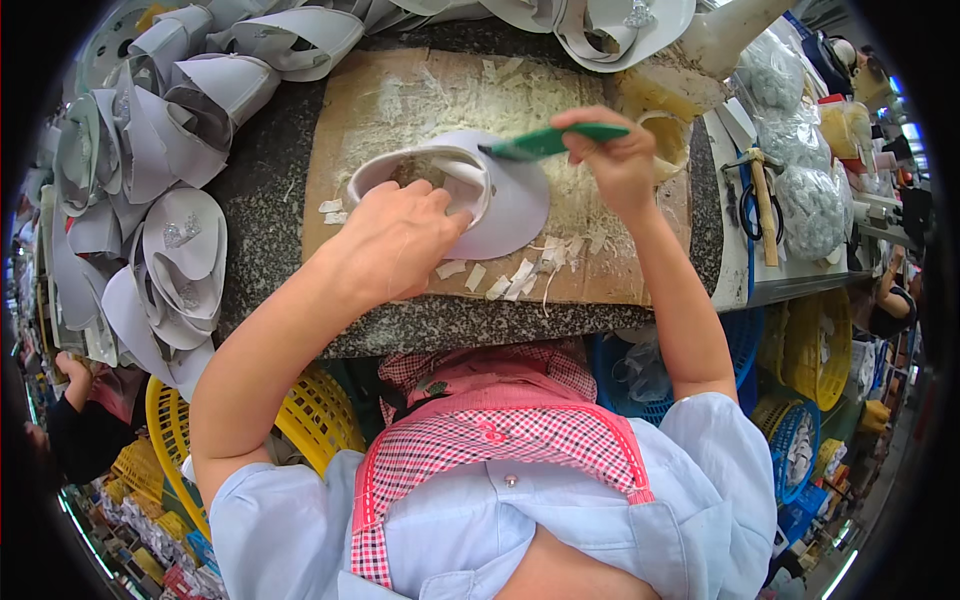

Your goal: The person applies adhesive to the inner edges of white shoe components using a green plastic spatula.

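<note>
A white curved piece (pixel 508 215), looking like a shoe upper with an open rim, lies over the glue-stained cardboard (pixel 400 100). My left hand (pixel 410 225) grips its near rim, the fingers curled into the opening and partly hidden. Above the far right side of the piece, my right hand (pixel 615 160) is closed around a green-handled brush (pixel 560 140). The brush's dark tip meets or nearly meets the piece's edge; I cannot tell which. White scraps (pixel 520 280) are scattered along the cardboard's near edge.
Similar white pieces (pixel 180 240), some with sparkling ornaments, are heaped at the left and far edge. A glue-crusted yellowish pot (pixel 668 140) stands right of the cardboard. Beyond it are a wooden-handled hammer (pixel 765 215) and clear plastic bags (pixel 810 210). Yellow baskets (pixel 320 415) sit below the table.
</note>
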Available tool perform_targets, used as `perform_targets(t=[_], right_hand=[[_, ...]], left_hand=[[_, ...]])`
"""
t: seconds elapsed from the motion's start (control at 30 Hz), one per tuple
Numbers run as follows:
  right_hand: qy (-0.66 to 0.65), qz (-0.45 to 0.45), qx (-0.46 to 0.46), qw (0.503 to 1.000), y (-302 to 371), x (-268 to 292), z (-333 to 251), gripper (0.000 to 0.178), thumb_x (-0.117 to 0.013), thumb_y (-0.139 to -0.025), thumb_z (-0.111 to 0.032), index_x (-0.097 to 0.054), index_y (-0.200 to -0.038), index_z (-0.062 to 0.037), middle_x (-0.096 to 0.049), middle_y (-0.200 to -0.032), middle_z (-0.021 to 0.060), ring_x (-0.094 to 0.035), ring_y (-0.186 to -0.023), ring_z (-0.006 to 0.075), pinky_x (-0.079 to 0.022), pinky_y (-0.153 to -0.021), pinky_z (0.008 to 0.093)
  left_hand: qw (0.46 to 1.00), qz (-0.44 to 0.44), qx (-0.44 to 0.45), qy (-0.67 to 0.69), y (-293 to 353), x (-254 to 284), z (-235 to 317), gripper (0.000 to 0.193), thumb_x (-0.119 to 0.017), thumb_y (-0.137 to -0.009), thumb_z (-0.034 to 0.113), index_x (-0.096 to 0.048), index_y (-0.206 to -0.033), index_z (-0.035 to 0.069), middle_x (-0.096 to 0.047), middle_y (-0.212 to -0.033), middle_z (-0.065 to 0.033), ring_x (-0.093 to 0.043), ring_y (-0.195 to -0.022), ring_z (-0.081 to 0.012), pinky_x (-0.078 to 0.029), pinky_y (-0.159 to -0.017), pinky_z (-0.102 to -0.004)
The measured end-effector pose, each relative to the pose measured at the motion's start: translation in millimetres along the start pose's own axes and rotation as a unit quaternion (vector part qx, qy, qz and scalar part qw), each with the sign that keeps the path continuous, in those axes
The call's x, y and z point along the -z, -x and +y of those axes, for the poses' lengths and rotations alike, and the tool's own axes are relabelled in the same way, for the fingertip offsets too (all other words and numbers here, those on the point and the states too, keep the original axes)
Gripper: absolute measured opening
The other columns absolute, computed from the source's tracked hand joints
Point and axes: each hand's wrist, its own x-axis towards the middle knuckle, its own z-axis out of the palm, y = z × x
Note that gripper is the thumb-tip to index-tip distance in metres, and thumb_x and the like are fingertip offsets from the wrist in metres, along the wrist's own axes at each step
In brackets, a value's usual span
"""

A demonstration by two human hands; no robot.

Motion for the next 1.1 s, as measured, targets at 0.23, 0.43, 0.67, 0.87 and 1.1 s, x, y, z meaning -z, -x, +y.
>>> perform_targets(t=[0.23, 0.43, 0.67, 0.87, 1.1], right_hand=[[-0.117, 0.007, -0.046, 0.992, 56, 17, -14, 0.015, -0.056, -0.075, 0.004, -0.061, -0.088, -0.0008, -0.061, -0.079, 0.0079, -0.053, -0.056, 0.0095, -0.042, -0.046, 0.0188], [0.167, 0.276, 0.1, 0.941, 25, 85, -49, 0.015, -0.056, -0.075, 0.004, -0.06, -0.089, -0.0007, -0.061, -0.078, 0.0065, -0.053, -0.057, 0.0085, -0.041, -0.047, 0.0187], [0.231, 0.167, 0.169, 0.943, 37, 103, -64, 0.015, -0.057, -0.073, 0.005, -0.062, -0.086, -0.0009, -0.061, -0.08, 0.0048, -0.053, -0.061, 0.0085, -0.04, -0.055, 0.0192], [0.126, 0.237, 0.009, 0.963, 64, 129, -44, 0.013, -0.055, -0.077, 0.0, -0.06, -0.089, 0.0002, -0.059, -0.08, 0.0068, -0.053, -0.06, 0.0102, -0.041, -0.047, 0.0194], [-0.102, 0.12, 0.088, 0.983, 36, 8, -49, 0.015, -0.06, -0.074, 0.001, -0.06, -0.089, 0.0014, -0.059, -0.083, 0.007, -0.054, -0.061, 0.0096, -0.042, -0.049, 0.0192]], left_hand=[[0.984, -0.058, -0.019, 0.169, -6, 10, -16, 0.035, -0.054, -0.062, 0.004, -0.051, -0.097, 0.002, -0.058, -0.073, -0.0166, -0.057, -0.07, -0.0316, -0.044, -0.066, -0.037], [0.839, 0.08, 0.056, 0.536, 25, 20, 2, 0.035, -0.052, -0.07, 0.001, -0.046, -0.104, 0.0, -0.06, -0.083, -0.0145, -0.059, -0.075, -0.0192, -0.045, -0.067, -0.0277], [0.716, 0.273, 0.14, 0.627, 0, -21, 29, 0.055, -0.05, -0.081, 0.005, -0.023, -0.129, -0.001, -0.057, -0.099, -0.0127, -0.055, -0.086, -0.0138, -0.043, -0.071, -0.0239], [0.623, 0.109, 0.1, 0.768, -17, -16, 26, 0.093, -0.022, -0.072, 0.073, -0.002, -0.135, 0.008, -0.038, -0.126, -0.0151, -0.038, -0.112, -0.0233, -0.031, -0.09, -0.0399], [0.497, 0.084, 0.077, 0.86, -9, -10, 34, 0.101, -0.01, -0.061, 0.083, 0.004, -0.135, 0.016, -0.037, -0.128, -0.0141, -0.037, -0.115, -0.0261, -0.027, -0.093, -0.0449]])
